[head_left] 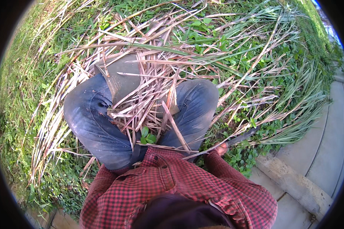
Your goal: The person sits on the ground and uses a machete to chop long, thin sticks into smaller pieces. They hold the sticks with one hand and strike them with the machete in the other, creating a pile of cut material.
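The right hand [221, 149] is closed on the near end of a long, dark, blade-shaped tool [242, 137]. The tool lies right of the worn blue trousers [93, 110], pointing right and far. The left hand is out of view; its state cannot be determined. Dry, tan, strip-like leaves [147, 93] lie between the legs; long, green, narrow leaves [304, 105] lie at right.

Head fisheye, left of pair, looks steeply down from wearer's head; checked shirt [114, 194] nearest, knees [200, 93] farther, lawn [17, 99] reaching paving [300, 154] at right edge.
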Demonstrator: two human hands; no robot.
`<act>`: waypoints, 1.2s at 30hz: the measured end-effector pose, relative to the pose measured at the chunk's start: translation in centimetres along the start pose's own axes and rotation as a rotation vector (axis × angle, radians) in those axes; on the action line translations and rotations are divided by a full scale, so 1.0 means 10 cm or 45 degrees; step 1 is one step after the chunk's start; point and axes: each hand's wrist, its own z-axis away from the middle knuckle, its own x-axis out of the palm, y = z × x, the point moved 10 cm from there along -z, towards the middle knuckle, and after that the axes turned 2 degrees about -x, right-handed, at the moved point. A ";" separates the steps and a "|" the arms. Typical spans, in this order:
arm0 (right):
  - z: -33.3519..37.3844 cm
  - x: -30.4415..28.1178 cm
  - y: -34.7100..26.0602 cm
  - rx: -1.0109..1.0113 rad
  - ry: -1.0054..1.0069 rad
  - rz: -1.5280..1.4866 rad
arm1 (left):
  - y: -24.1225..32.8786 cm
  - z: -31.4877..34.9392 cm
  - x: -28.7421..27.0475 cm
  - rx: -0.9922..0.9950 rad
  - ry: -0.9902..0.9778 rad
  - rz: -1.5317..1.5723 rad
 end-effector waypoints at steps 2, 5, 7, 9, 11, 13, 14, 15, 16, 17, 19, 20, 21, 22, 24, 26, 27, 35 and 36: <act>0.01 -0.03 0.03 -0.002 0.012 -0.002 | 0.00 0.01 0.02 0.003 -0.008 -0.009; 0.00 -0.08 0.00 -0.038 0.012 -0.001 | -0.02 0.07 0.07 -0.009 -0.020 -0.002; 0.01 -0.08 -0.05 -0.067 0.003 0.011 | 0.00 0.10 0.11 -0.017 -0.019 0.006; 0.01 -0.08 -0.10 -0.096 -0.005 0.021 | 0.00 0.13 0.15 -0.029 -0.027 0.006; 0.03 -0.08 -0.15 -0.122 -0.012 0.024 | -0.01 0.15 0.17 -0.033 -0.026 0.016; 0.10 -0.14 -0.07 -0.080 0.009 0.045 | 0.11 0.03 0.13 0.001 -0.044 -0.029; 0.15 -0.16 -0.01 -0.052 0.021 0.054 | 0.16 -0.03 0.13 0.035 -0.056 -0.060; 0.12 -0.11 -0.10 -0.063 0.023 0.045 | 0.14 -0.03 0.13 0.017 -0.049 -0.036; 0.10 -0.07 -0.18 -0.071 0.027 0.034 | 0.10 -0.02 0.11 0.015 -0.030 -0.032; 0.05 -0.07 -0.16 -0.050 0.053 0.033 | 0.14 -0.08 0.09 0.028 -0.032 -0.037; 0.19 -0.32 -0.22 0.047 0.093 0.032 | 0.23 -0.28 -0.07 0.085 -0.030 -0.102; 0.17 -0.33 -0.13 0.079 0.110 0.033 | 0.27 -0.34 -0.10 0.108 -0.032 -0.126; 0.10 -0.26 -0.15 0.062 0.108 0.008 | 0.25 -0.33 -0.10 0.100 -0.015 -0.099; 0.08 -0.26 -0.12 0.070 0.115 -0.011 | 0.26 -0.35 -0.10 0.103 -0.008 -0.099; 0.07 -0.25 -0.08 0.089 0.135 -0.034 | 0.29 -0.40 -0.14 0.119 0.009 -0.105; 0.10 -0.28 -0.05 0.117 0.153 -0.037 | 0.32 -0.48 -0.19 0.135 0.022 -0.127; 0.12 -0.32 -0.04 0.135 0.159 -0.035 | 0.32 -0.52 -0.24 0.142 0.024 -0.146; 0.08 -0.16 -0.08 0.124 -0.053 -0.056 | 0.10 -0.37 -0.56 0.086 -0.017 -0.239; 0.01 -0.22 -0.16 0.074 -0.016 -0.085 | 0.12 -0.40 -0.63 0.088 -0.053 -0.278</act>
